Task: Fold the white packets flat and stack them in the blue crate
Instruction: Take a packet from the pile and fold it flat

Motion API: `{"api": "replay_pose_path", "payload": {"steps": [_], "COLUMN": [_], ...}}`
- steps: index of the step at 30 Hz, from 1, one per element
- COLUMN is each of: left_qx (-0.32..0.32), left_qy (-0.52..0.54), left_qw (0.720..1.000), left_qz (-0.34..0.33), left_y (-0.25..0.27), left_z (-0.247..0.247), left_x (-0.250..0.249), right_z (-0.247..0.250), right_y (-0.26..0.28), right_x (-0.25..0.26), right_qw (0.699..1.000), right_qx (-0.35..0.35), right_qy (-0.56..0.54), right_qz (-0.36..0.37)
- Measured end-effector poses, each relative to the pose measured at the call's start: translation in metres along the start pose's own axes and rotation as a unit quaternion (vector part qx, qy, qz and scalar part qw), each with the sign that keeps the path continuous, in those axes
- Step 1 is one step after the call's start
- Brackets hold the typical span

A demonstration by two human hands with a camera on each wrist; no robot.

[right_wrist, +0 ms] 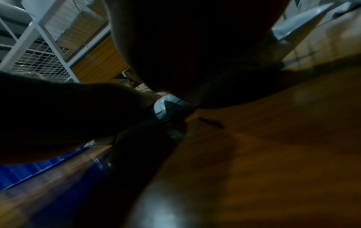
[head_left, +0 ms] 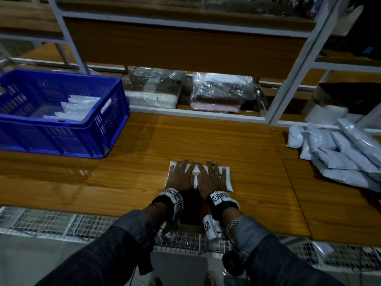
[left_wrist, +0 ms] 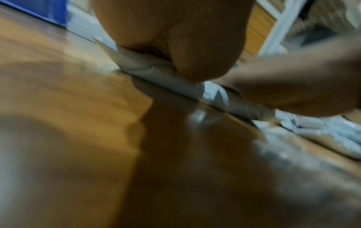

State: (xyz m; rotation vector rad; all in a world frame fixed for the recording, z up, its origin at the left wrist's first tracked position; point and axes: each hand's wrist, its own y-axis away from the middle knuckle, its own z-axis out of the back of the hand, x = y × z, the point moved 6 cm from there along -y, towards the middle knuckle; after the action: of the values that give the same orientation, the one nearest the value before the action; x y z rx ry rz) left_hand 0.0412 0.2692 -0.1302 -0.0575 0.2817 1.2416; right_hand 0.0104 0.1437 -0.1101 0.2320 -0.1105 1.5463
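A white packet [head_left: 226, 178] lies flat on the wooden table near its front edge. My left hand [head_left: 181, 176] and my right hand [head_left: 211, 176] lie side by side on it, palms down, fingers straight, pressing it flat. The two thumbs meet over its middle. In the left wrist view the heel of my left hand [left_wrist: 175, 38] bears on the packet's edge [left_wrist: 156, 74]. The right wrist view is dark; a strip of the packet [right_wrist: 168, 106] shows between the hands. The blue crate [head_left: 103, 137] stands at the far left with several folded white packets [head_left: 76, 109] inside.
A loose pile of white packets [head_left: 338, 153] lies at the right of the table. Behind the table, a white metal shelf frame [head_left: 288, 79] holds plastic-wrapped bundles [head_left: 220, 91]. A wire-mesh ledge [head_left: 61, 221] runs along the table's near edge.
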Motion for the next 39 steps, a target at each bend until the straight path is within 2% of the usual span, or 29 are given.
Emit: {"api": "replay_pose_path", "payload": {"steps": [2,3,5,8,14,19,22,27,31,34,37,39], "left_qx": [0.027,0.031,0.002,0.001,-0.002,-0.047,-0.053,-0.029,-0.032,-0.035,0.024,0.016], "left_qy": [0.016,0.008,-0.01,0.005,0.116,0.131,0.136,0.087,0.007,-0.011,-0.014,-0.046], "left_qw": [0.999,0.999,1.0,1.0,0.992,0.99,0.989,0.995,0.999,0.999,0.998,0.997], "left_qz": [0.024,0.028,0.023,0.026,0.045,0.008,0.022,0.031,-0.03,-0.033,-0.053,-0.067], "left_y": [-0.005,-0.001,0.008,0.014,0.016,0.019,0.017,0.017,0.013,0.013,0.005,-0.001], "left_z": [-0.021,-0.016,-0.003,0.006,0.009,0.004,0.004,0.014,0.021,0.023,0.004,-0.004], "left_x": [0.007,0.003,-0.005,0.001,0.021,0.017,0.016,0.014,-0.011,-0.018,-0.012,-0.008], "right_z": [-0.002,-0.004,-0.003,-0.001,0.003,-0.002,-0.002,0.009,0.01,0.001,-0.006,-0.014], "right_y": [0.001,0.001,0.0,-0.002,0.007,0.009,0.01,0.011,0.005,0.002,0.005,0.004], "right_x": [0.002,0.002,0.001,-0.009,-0.05,-0.046,-0.044,-0.041,-0.012,-0.004,-0.004,-0.003], "right_qw": [1.0,1.0,1.0,0.998,0.988,0.986,0.987,0.989,0.995,0.997,0.999,0.999], "right_qx": [-0.005,-0.004,0.005,0.057,0.09,0.065,0.059,0.082,0.08,0.067,0.038,0.023], "right_qy": [0.014,0.013,0.001,-0.029,-0.105,-0.14,-0.137,-0.1,-0.064,-0.027,0.002,0.021], "right_qz": [-0.002,-0.003,0.001,0.014,-0.061,-0.063,-0.065,-0.066,-0.011,-0.016,0.0,0.007]}}
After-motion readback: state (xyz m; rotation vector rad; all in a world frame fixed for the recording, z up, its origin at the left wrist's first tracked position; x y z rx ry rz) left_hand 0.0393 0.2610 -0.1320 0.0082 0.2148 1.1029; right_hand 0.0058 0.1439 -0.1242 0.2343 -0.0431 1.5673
